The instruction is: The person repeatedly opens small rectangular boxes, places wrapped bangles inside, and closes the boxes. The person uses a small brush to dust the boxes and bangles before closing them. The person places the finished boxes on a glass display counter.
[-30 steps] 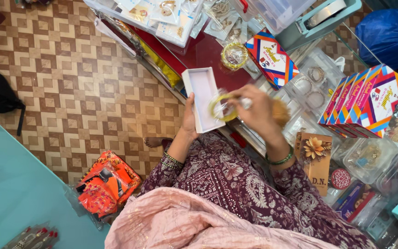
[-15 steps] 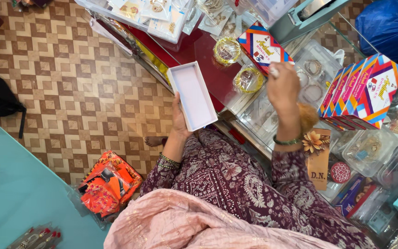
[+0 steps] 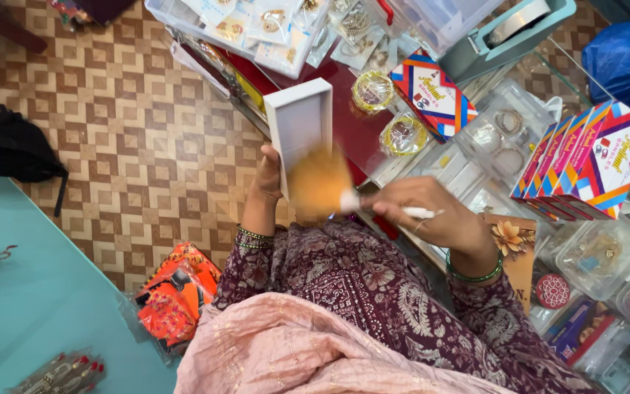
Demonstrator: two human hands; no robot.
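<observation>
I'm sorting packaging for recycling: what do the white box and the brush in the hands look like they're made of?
White box: probably matte cardboard, judging by its thin, stiff walls and dull surface.
Brush: soft orange bristles, blurred; its white handle looks like smooth plastic, though painted wood is possible.

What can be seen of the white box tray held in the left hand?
The white box tray is a shallow rectangular tray, apparently stiff card, with low raised walls and a plain white inside that looks empty. It is held tilted up over the red counter edge, open face toward the camera. The left hand grips its lower left corner from behind. The blurred orange bristles of a white-handled brush, held in the right hand, overlap its lower right corner; whether they actually touch it is unclear.
</observation>
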